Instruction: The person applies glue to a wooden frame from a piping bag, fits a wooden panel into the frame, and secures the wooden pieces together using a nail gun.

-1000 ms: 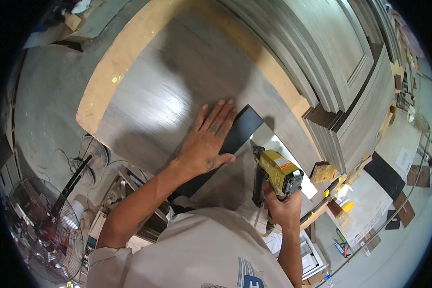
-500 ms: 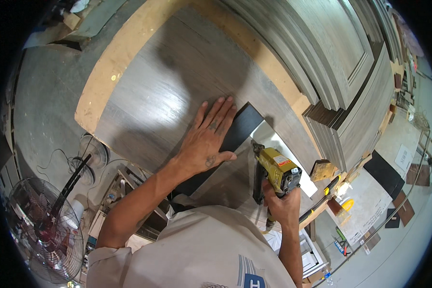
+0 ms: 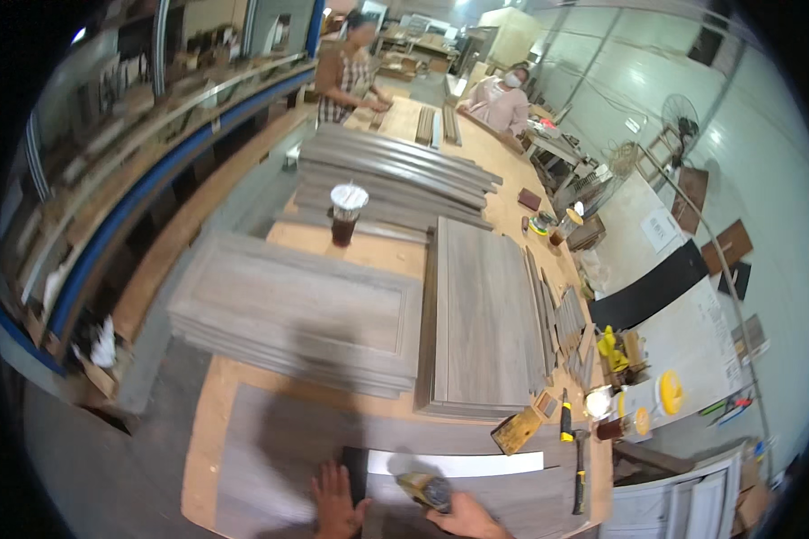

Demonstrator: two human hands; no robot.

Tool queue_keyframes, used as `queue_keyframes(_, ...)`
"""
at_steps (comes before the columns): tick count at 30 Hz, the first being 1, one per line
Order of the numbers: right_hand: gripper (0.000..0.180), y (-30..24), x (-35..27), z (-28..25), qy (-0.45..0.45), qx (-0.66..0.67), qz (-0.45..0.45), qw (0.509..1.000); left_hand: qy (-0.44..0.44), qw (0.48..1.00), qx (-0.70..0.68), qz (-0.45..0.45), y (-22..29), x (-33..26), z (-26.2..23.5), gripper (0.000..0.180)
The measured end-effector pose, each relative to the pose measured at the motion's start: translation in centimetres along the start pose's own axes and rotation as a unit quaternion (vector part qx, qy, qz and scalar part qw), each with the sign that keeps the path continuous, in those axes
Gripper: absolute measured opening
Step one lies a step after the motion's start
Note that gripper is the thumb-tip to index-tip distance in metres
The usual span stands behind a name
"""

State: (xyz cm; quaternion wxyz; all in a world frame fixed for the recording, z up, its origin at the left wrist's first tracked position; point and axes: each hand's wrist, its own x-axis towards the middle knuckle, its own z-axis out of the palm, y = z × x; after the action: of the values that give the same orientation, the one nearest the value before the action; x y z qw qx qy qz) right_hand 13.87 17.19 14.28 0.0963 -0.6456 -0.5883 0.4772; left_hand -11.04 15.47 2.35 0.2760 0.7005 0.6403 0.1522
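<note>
At the near edge of the table, my left hand (image 3: 336,503) lies flat on a grey wood-grain panel (image 3: 252,449), fingers stretched forward. Its thumb side is against a black strip (image 3: 355,472). My right hand (image 3: 470,518) is wrapped round the grip of a yellow-green nail gun (image 3: 424,491), blurred here. The gun's front end points left, just below a long white strip (image 3: 458,463) running rightward from the black one. Whether its nose touches the panel cannot be made out. Both forearms are cut off by the lower edge.
Beyond the panel lie stacked framed panels (image 3: 297,296) and another grey stack (image 3: 485,314). A lidded drink cup (image 3: 343,220) stands farther back. Hammers (image 3: 580,472) and a wooden block (image 3: 517,432) lie right. Two people (image 3: 351,76) are at the far end.
The view has swung up from the panel to the whole table and room. My left hand still lies flat by the black strip, and my right still grips the nail gun.
</note>
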Motion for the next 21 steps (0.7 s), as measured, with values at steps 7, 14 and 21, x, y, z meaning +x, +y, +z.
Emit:
queue_keyframes(7, 0.043, 5.2, -9.1, -6.6, 0.100, 0.098, 0.089, 0.986, -0.051, 0.975, 0.090, 0.198, 10.0, 0.6, 5.9, 0.071)
queue_keyframes(14, 0.030, 18.6, -17.4, -6.4, 0.235, 0.113, 0.112, 0.959, -0.046, 0.962, 0.129, 0.238, 15.8, 0.5, 10.5, 0.066)
queue_keyframes(21, 0.042, 24.0, -22.1, -8.3, 0.290, 0.142, 0.106, 0.941, -0.245, 0.880, 0.174, 0.367, 17.1, -7.1, 11.0, 0.077)
